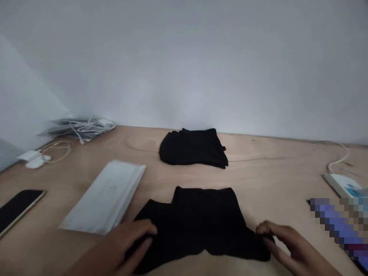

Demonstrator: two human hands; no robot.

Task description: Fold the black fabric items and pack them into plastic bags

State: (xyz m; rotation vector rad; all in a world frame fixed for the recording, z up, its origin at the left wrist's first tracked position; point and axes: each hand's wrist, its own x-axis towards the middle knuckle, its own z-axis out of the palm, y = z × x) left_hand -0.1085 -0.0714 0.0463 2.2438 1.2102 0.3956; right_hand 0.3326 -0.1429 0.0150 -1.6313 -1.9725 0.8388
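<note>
A black cloth garment (201, 222) lies spread on the wooden table in front of me; its exact kind does not show. My left hand (123, 245) is closed on its left side, thumb and fingers pinching the fabric. On the opposite side my right hand (290, 245) pinches the garment's right edge between thumb and fingers. Beyond it, near the wall, rests a second piece of black cloth (192, 148), folded into a flat bundle. Just left of the spread garment sits a stack of white translucent plastic sleeves (105, 195).
A phone (20, 207) lies at the left edge of the wooden table (273, 172). Behind it are a white mouse-like object (38, 161) and coiled white cables (89, 127) on grey packets. To the right are a white corded device (342, 186) and a blurred-out screen (339, 226).
</note>
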